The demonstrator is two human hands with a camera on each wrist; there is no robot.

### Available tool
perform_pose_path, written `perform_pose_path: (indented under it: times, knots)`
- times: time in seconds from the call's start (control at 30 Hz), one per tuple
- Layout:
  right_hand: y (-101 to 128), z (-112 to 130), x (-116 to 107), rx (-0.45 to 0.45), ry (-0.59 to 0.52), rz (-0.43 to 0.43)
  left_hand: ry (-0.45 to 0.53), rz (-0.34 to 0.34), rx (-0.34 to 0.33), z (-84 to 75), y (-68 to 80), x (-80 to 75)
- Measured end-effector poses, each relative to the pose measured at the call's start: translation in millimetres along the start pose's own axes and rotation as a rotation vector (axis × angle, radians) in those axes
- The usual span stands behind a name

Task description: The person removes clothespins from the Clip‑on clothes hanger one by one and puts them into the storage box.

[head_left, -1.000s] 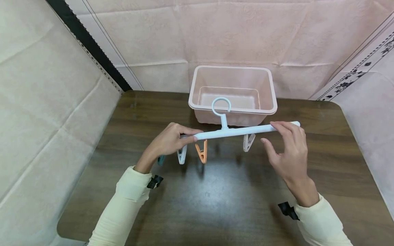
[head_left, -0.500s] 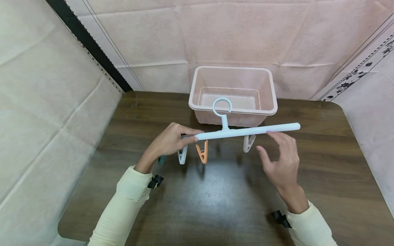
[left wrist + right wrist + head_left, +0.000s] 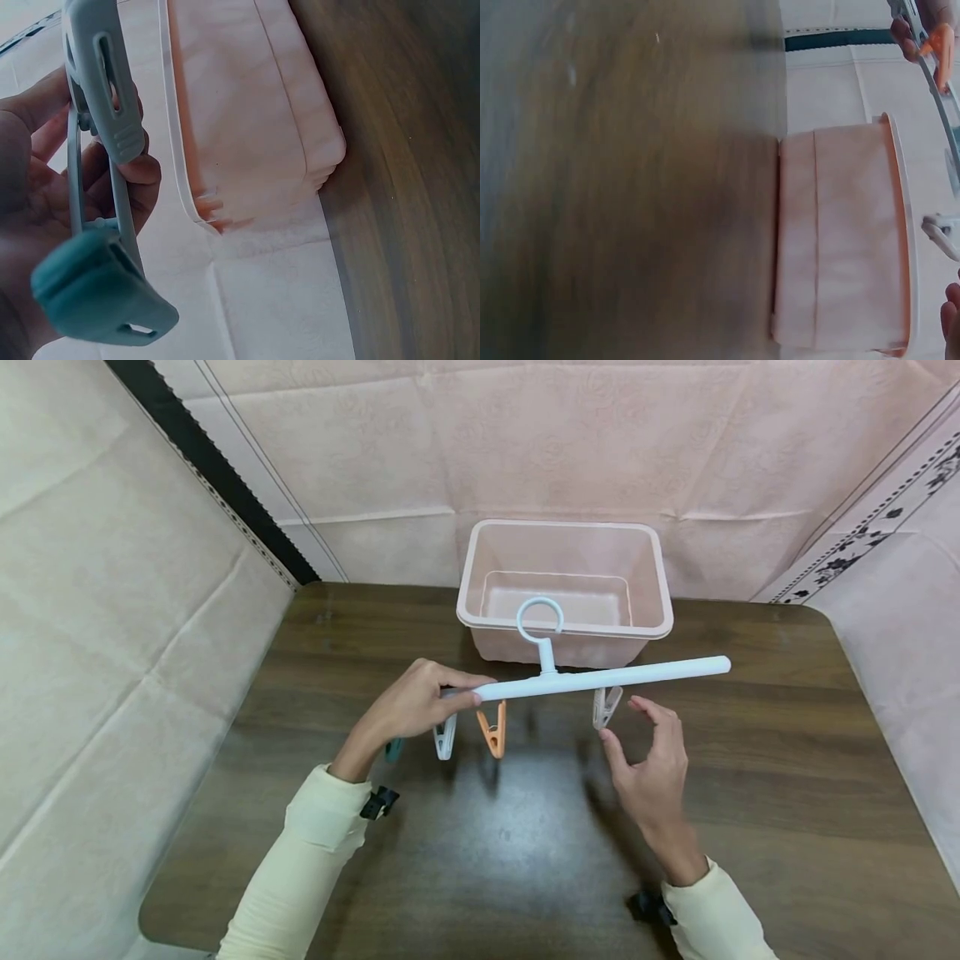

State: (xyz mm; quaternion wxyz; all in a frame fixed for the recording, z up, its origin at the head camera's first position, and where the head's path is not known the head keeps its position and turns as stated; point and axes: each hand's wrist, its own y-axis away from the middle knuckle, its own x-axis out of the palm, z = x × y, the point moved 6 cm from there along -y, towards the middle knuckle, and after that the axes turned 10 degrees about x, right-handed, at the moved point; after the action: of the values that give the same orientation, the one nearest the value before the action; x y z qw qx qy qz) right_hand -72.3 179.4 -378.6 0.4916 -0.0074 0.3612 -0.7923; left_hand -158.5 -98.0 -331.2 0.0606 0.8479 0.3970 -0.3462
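Note:
A pale blue hanger [image 3: 615, 677] with a round hook is held up above the table. My left hand [image 3: 416, 700] grips its left end between thumb and fingers. Clips hang from the bar: a teal clip [image 3: 393, 750], a light blue-grey clip [image 3: 445, 740], an orange clip [image 3: 494, 740] and, right of the hook, a whitish-grey clip [image 3: 602, 714]. In the left wrist view the teal clip [image 3: 101, 289] is close to the camera. My right hand [image 3: 652, 772] is beside the whitish-grey clip, thumb and fingers spread apart. The right wrist view shows fingertips [image 3: 952, 315] just short of that clip.
Behind the hanger, a pink plastic bin [image 3: 570, 646] stands at the table's back edge. The brown wooden table [image 3: 510, 877] has a pale patterned cloth [image 3: 585, 443] hanging behind it.
My right hand has left the bar's right end and moved left and down to beside the whitish-grey clip. My left hand and the hanger have hardly moved.

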Motion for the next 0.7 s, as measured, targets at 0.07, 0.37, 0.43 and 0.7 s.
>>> perform_pose_path:
  times: [0.07,0.37,0.43,0.7]
  knots:
    - [1.6,-2.3,3.6,0.049,-0.014,0.002,0.003,0.001,0.001,0.6,-0.3,0.1]
    - [3.1,-11.3,18.9,0.297,-0.117,0.056,0.018,-0.008,-0.003,-0.5,-1.4,0.6]
    - [2.5,-11.3,21.6,0.376,-0.16,0.083,0.021,-0.006,0.002,-1.1,-2.1,1.4]
    - [-4.8,17.2,18.5,0.465,-0.262,0.131,0.016,-0.004,0.0,-0.1,-2.5,3.2]
